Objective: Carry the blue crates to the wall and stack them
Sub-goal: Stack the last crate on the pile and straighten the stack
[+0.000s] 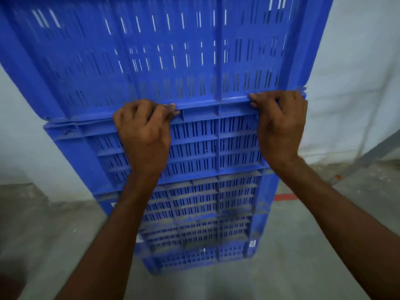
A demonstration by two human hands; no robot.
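**First onlooker:** What are the hands doing?

**Second onlooker:** Both are clamped on one edge. The left hand [142, 135] curls its fingers [166, 110] over the lower rim of the top crate [162, 50]. The right hand [279, 126] grasps the same rim further along, knuckles up. Both forearms are bare.

**First onlooker:** And the crate itself?

**Second onlooker:** Blue slotted plastic, at the head of the stack [194, 213]. Its lower edge meets the rim of the crate beneath [194, 148]. It sits a little askew, with the left side jutting past the one below. From here I cannot tell whether it is fully seated.

**First onlooker:** What is under it?

**Second onlooker:** More blue crates, one on another, with dust lying along their ribs. The lowest crate [190, 257] stands on the grey concrete floor [303, 256].

**First onlooker:** Where does the pile stand in the room?

**Second onlooker:** Close against the white wall [357, 83], which shows on both sides of it. A red strip [285, 197] marks the floor just to the right of the stack. A small orange scrap [337, 176] lies near the foot of the wall.
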